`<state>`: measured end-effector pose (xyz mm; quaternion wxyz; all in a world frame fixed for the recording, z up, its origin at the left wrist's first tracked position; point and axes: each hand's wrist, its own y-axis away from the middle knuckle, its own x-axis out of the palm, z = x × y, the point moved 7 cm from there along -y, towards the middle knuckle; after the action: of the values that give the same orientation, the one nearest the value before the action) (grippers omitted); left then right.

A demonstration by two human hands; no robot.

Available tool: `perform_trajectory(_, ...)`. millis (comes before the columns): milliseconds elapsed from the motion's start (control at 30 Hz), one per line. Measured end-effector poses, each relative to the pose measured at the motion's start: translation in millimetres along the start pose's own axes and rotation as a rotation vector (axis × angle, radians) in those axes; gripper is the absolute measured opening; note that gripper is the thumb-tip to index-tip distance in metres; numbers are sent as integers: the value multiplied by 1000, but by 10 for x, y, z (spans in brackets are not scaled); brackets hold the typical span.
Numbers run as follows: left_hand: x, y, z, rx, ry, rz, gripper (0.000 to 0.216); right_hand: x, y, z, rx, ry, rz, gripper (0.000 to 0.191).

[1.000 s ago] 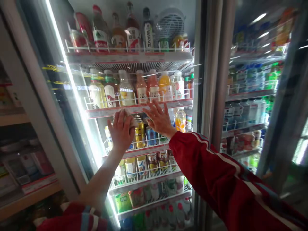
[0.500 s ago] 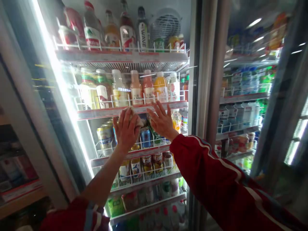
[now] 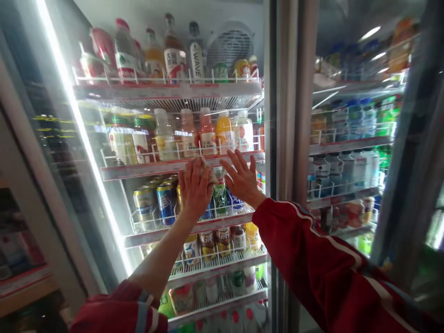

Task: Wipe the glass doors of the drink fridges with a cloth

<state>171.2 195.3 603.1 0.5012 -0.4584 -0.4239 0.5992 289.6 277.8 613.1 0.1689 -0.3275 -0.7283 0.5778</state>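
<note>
My left hand (image 3: 195, 187) presses a crumpled pale cloth (image 3: 207, 169) flat against the glass door (image 3: 114, 138) of a lit drinks fridge, level with the second shelf's price rail. The fingers lie over the cloth, which peeks out at their tips. My right hand (image 3: 242, 178) rests just to the right on the same glass, fingers spread and holding nothing. Both arms wear red sleeves; the left one is pushed up to the elbow. Behind the glass stand cans (image 3: 157, 202) and juice bottles (image 3: 207, 132).
A metal door frame (image 3: 289, 115) rises right of my hands. Beyond it a second glass door (image 3: 354, 138) shows more bottle shelves. Wooden shop shelves (image 3: 21, 282) with goods stand at the far left. A fan grille (image 3: 231, 44) sits on the top shelf.
Both hands have slid rightward across the glass toward the door frame, the cloth still under my left hand. The view has shifted right with them.
</note>
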Motion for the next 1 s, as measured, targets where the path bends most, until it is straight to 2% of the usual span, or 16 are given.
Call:
perform_trajectory(133, -28, -3, 30, 2, -1, 23, 42, -47, 58, -253, 86, -3, -22, 43)
perform_trajectory(267, -112, -54, 171, -115, -4, -23, 44, -88, 147, -438, 116, 7, -40, 43)
perform_trajectory(333, -96, -90, 146, -152, -16, -42, 44, -100, 183, -475, 114, 11, -48, 42)
perform_trajectory(433, 24, -148, -52, -123, -26, -39, 45, -98, 217, -500, 112, 2, -46, 41)
perform_trajectory(567, 250, -202, -415, -11, -16, 12, 43, -99, 236, -522, 92, -17, -50, 42)
perform_trajectory(667, 328, -211, -549, 23, -9, 30, 41, -118, 248, -570, 102, 0, -72, 41)
perform_trajectory(800, 290, -206, -497, 28, -2, 58, 41, -132, 275, -710, 175, 4, -82, 43)
perform_trajectory(933, 198, -218, -342, -74, 3, 24, 42, -147, 306, -820, 202, -17, -118, 44)
perform_trajectory(1000, 218, -234, -361, -85, 23, 25, 43, -149, 313, -838, 200, -25, -130, 45)
